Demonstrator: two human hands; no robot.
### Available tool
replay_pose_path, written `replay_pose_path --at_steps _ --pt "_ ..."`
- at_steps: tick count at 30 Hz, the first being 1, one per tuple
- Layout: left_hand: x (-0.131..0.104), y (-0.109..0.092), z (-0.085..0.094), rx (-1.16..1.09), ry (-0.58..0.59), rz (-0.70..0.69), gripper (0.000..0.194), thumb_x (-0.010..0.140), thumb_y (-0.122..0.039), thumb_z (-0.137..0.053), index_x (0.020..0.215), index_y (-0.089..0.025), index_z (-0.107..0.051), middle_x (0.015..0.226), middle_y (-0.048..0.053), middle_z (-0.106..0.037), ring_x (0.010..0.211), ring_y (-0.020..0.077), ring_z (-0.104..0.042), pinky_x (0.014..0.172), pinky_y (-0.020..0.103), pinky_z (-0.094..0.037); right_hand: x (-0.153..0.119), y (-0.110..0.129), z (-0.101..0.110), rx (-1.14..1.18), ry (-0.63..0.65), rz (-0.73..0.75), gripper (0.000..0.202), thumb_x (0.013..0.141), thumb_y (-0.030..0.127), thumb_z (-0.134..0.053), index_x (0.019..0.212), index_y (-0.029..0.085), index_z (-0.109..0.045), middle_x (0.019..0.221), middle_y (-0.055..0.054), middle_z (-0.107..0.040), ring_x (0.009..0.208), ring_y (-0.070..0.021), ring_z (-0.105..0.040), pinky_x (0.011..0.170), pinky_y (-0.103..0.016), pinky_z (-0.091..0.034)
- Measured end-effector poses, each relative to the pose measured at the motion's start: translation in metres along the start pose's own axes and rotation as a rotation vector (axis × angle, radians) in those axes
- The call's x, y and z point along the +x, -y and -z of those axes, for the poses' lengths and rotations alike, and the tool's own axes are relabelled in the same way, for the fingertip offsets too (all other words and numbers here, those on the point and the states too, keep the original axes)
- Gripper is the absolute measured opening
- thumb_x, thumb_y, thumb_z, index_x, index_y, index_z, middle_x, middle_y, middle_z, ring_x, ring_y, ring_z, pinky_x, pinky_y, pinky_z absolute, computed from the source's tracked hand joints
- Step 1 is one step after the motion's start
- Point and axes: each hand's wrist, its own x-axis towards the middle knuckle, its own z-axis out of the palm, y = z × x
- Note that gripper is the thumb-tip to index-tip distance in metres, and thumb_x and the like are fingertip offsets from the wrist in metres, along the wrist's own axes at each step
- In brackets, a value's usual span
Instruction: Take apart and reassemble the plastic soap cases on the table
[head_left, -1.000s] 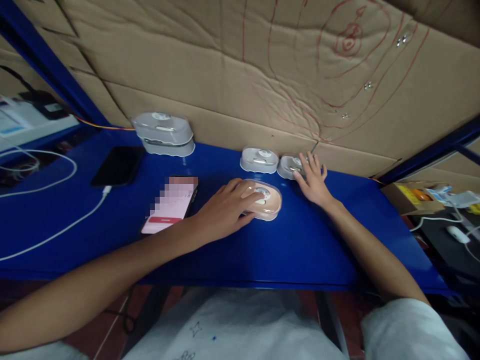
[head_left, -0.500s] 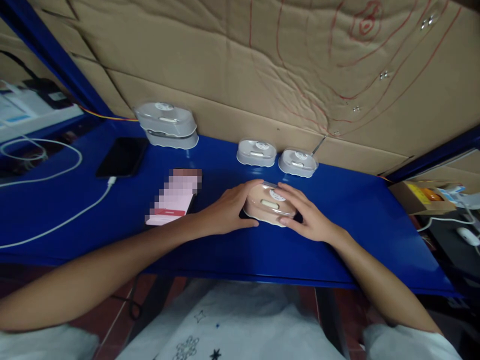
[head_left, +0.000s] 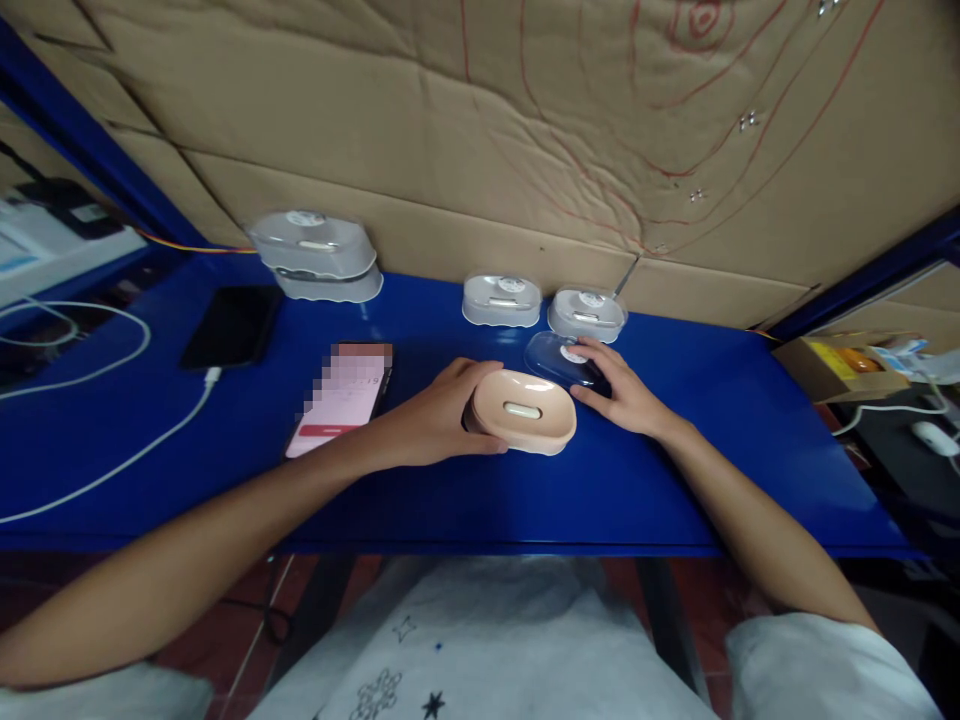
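A peach-coloured oval dish with a pale oblong piece in its middle sits on the blue table. My left hand grips its left end between thumb and fingers. Up and to the right of the dish is a clear lid bearing a round white sticker. My right hand holds the lid's right end between thumb and fingers, low over the table.
Behind stand two grey lidded boxes and a stack of grey boxes further left. A lit phone and a dark phone with a white cable lie left. A cardboard partition rises behind the blue table.
The clear lid has come off the peach dish and moved back and right in my right hand. My left hand still holds the dish. The view has shifted slightly.
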Motion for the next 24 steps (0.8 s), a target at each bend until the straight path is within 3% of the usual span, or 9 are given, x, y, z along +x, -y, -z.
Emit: replay_pose_path --at_steps 2,5,8,10,14,17,21,24 --pt "-0.001 -0.001 0.001 -0.018 -0.005 -0.008 0.096 0.076 -0.055 -0.088 0.154 -0.025 -0.043 0.155 0.017 -0.051 0.144 0.0408 -0.053 0.122 0.061 -0.04 -0.001 0.002 0.001 -0.091 -0.01 0.007 0.058 0.102 0.062 -0.058 0.149 0.029 -0.057 0.164 -0.015 -0.049 0.157 -0.0398 -0.038 0.123 -0.073 -0.03" --pt "0.001 -0.005 -0.001 -0.088 -0.031 0.013 0.097 0.077 -0.057 -0.086 0.155 -0.022 -0.04 0.159 0.019 -0.049 0.147 0.0391 -0.05 0.125 0.057 -0.038 -0.003 0.025 0.005 -0.098 -0.007 0.114 0.053 0.108 0.057 -0.047 0.155 0.032 -0.052 0.167 -0.011 -0.048 0.159 -0.0356 -0.036 0.125 -0.069 -0.029" --pt "0.003 -0.007 -0.005 -0.167 -0.076 0.033 0.102 0.078 -0.058 -0.085 0.158 -0.021 -0.035 0.166 0.02 -0.043 0.153 0.0387 -0.044 0.128 0.056 -0.033 -0.007 0.057 0.004 -0.026 0.14 0.29 0.065 0.105 0.06 -0.054 0.163 0.034 -0.041 0.166 -0.008 -0.05 0.157 -0.0309 -0.041 0.126 -0.06 -0.034" --pt "0.005 -0.006 -0.007 -0.21 -0.089 0.012 0.11 0.077 -0.057 -0.087 0.162 -0.022 -0.028 0.17 0.02 -0.036 0.157 0.0389 -0.039 0.129 0.057 -0.03 -0.009 0.072 0.0 -0.035 0.195 0.325 0.063 0.105 0.057 -0.058 0.162 0.034 -0.043 0.163 -0.007 -0.054 0.156 -0.0298 -0.043 0.126 -0.058 -0.035" --pt "0.006 0.001 -0.013 -0.219 -0.038 -0.084 0.131 0.07 -0.052 -0.094 0.168 -0.026 -0.01 0.176 0.022 -0.021 0.162 0.0399 -0.029 0.131 0.059 -0.026 -0.009 0.078 -0.009 -0.034 0.169 0.305 0.046 0.109 0.046 -0.055 0.153 0.033 -0.056 0.154 -0.007 -0.063 0.15 -0.0286 -0.051 0.125 -0.059 -0.035" --pt "0.006 0.004 -0.018 -0.165 -0.065 -0.124 0.128 0.073 -0.046 -0.094 0.168 -0.027 -0.01 0.178 0.021 -0.015 0.163 0.0414 -0.023 0.132 0.061 -0.022 -0.008 0.072 -0.009 0.064 0.12 0.262 0.041 0.109 0.044 -0.055 0.146 0.03 -0.062 0.147 -0.008 -0.068 0.144 -0.0285 -0.058 0.123 -0.057 -0.039" --pt "0.007 0.001 -0.015 -0.345 -0.033 -0.012 0.132 0.071 -0.042 -0.095 0.168 -0.027 -0.006 0.158 0.021 -0.05 0.144 0.0392 -0.054 0.122 0.062 -0.039 -0.004 0.062 0.001 0.355 -0.051 0.032 0.037 0.104 0.054 -0.061 0.123 0.026 -0.077 0.135 -0.008 -0.076 0.129 -0.0303 -0.069 0.113 -0.052 -0.051" --pt "0.012 -0.006 -0.004 -0.757 0.0 0.254 0.11 0.076 -0.047 -0.09 0.163 -0.022 -0.027 0.13 0.016 -0.071 0.119 0.0323 -0.071 0.114 0.055 -0.05 0.002 0.054 0.008 0.736 -0.273 -0.302 0.046 0.1 0.066 -0.059 0.113 0.027 -0.08 0.126 -0.006 -0.08 0.122 -0.0298 -0.073 0.109 -0.049 -0.056"
